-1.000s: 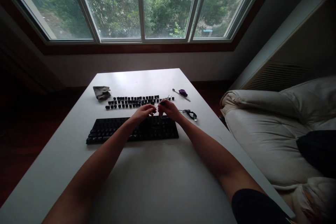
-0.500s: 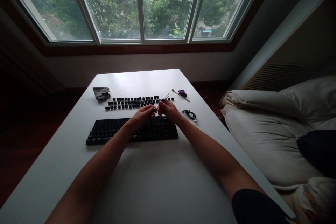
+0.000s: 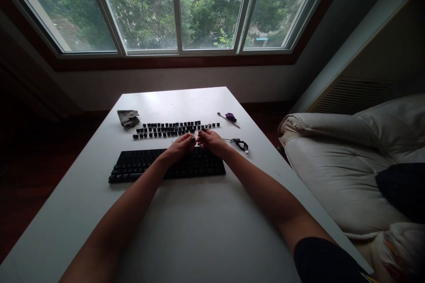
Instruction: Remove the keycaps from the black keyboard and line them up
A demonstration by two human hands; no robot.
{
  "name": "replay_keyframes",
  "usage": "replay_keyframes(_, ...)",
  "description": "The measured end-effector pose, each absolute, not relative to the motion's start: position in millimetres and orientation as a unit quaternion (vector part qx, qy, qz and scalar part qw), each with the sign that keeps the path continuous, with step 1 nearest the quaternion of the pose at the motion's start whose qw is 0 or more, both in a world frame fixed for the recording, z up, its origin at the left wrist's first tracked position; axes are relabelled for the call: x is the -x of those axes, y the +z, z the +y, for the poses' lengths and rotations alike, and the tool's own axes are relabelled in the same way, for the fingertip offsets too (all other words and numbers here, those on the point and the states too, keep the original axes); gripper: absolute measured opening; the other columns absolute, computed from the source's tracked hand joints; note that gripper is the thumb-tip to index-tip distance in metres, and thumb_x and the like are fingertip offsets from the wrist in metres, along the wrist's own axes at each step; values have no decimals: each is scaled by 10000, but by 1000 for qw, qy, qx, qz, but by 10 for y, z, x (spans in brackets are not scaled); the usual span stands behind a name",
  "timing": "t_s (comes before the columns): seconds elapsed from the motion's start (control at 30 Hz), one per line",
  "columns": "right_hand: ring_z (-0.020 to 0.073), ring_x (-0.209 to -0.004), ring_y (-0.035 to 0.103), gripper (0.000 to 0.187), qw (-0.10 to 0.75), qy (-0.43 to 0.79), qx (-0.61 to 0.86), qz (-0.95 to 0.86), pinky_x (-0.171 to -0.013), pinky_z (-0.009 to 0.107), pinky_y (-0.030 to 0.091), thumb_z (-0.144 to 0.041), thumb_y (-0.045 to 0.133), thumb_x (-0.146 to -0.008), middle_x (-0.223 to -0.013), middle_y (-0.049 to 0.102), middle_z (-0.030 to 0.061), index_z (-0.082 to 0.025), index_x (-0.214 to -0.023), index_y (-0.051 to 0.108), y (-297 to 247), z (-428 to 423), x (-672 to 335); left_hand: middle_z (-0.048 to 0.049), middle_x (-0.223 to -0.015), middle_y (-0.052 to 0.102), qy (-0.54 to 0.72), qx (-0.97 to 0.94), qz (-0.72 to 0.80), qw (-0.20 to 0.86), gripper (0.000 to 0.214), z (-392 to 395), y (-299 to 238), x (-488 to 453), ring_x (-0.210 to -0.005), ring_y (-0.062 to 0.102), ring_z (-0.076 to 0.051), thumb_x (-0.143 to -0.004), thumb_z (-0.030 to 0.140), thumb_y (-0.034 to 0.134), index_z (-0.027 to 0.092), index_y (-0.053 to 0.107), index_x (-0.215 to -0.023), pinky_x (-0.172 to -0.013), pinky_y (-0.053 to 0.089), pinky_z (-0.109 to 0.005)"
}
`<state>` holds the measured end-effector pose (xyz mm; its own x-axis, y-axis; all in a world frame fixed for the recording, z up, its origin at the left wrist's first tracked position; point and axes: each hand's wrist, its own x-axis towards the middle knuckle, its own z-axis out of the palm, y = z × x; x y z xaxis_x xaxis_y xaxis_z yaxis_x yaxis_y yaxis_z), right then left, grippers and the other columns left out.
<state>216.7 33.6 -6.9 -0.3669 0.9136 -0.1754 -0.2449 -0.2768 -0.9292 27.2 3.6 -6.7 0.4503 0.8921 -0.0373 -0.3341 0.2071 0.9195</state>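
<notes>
My left hand [image 3: 181, 146] is closed, pinching a small black keycap [image 3: 193, 140] above the keyboard. Right beside it, my right hand [image 3: 212, 142] grips a keycap puller by its black handle [image 3: 203, 129]; thin wire prongs [image 3: 208, 125] stick out at the far side. The fingertips of both hands nearly meet. Below them lies a black keyboard [image 3: 139, 163], partly covered by my hands and forearms. Behind the hands, many loose black keycaps [image 3: 159, 134] stand in rows. Something clear, partly hidden, shows behind my left fingers.
The white table [image 3: 186, 225] carries a crumpled grey cloth [image 3: 128, 118] at back left. A thin light stick [image 3: 224, 117] and a purple bundle [image 3: 230, 117] lie at back right. A coiled black USB cable [image 3: 239, 143] is nearer. A pale sofa [image 3: 332, 172] stands on the right.
My right hand has shifted slightly left and turned, and the puller's prongs sit lower. My left hand has moved very slightly left. The keyboard and loose keycaps have stayed put.
</notes>
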Motion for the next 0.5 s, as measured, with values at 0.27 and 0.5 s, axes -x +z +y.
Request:
replay_keyframes(0.27, 105, -617, 642, 288, 385, 738, 367, -414, -471, 171, 445, -422, 738, -862, -797, 726, 50, -154, -885, 638, -58, 343, -2204, 8, -818, 565, 408, -442, 290, 745, 316, 26, -26, -232, -647, 516, -71, -813, 399, 773, 172, 612, -962, -594, 409, -204)
replay_keyframes(0.5, 151, -759, 691, 302, 378, 698, 395, -463, -571, 211, 503, -465, 715, -862, -908, 739, 76, -173, -925, 668, 26, 299, -2242, 1, -874, 576, 399, -467, 316, 723, 310, 41, -15, -207, -685, 553, -73, -810, 375, 772, 177, 593, -968, -645, 436, -210)
